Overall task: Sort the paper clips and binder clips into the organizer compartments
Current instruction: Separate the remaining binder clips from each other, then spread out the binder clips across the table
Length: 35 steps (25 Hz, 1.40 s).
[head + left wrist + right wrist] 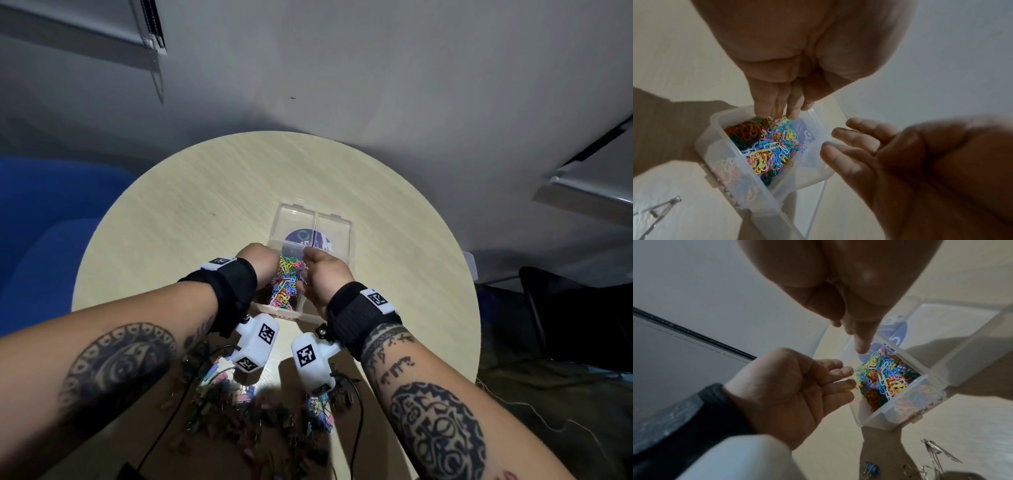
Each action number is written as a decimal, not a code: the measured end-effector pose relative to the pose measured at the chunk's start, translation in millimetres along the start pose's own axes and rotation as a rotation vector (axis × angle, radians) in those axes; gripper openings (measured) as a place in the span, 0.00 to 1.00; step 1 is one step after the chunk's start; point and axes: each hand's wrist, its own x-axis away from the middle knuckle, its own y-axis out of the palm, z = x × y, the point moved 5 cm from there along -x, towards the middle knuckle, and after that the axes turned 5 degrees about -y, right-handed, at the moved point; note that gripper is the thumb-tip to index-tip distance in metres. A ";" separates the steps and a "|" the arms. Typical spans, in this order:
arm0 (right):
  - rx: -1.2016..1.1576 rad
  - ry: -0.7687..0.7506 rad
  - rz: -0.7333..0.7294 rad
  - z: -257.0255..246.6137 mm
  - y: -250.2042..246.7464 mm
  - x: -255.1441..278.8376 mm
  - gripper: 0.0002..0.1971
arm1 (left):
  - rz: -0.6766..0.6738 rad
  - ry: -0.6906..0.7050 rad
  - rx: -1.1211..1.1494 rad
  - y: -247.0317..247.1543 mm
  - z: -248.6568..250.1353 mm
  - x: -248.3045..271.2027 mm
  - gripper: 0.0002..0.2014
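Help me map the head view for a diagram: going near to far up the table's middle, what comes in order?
Binder clips pile → paper clips in the organizer's near compartment → organizer's purple label → bare table beyond.

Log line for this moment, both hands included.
left hand: pinches yellow paper clip over filled compartment of organizer | right hand: open, beside it | binder clips: loose on table

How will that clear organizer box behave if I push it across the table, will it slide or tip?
Probably slides: the organizer looks like thin clear plastic sitting flat on the smooth table. The paper clips fill only one compartment, so it may swivel. Tipping seems unlikely, since it looks low and wide.
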 end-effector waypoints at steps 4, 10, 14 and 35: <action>0.048 -0.073 -0.119 6.8 -3.4 4.0 0.26 | -0.169 -0.144 0.475 9.7 -12.1 -0.6 0.15; -0.089 -0.121 -0.128 8.0 -18.0 19.0 0.25 | -0.076 -0.007 0.346 10.4 -28.5 15.4 0.16; -0.256 -0.130 0.028 18.1 -71.0 33.6 0.14 | -0.080 0.023 0.369 14.4 -52.0 36.3 0.10; 1.056 -0.137 0.104 153.8 -155.8 73.1 0.18 | -0.373 0.526 -0.697 161.8 -49.0 126.9 0.20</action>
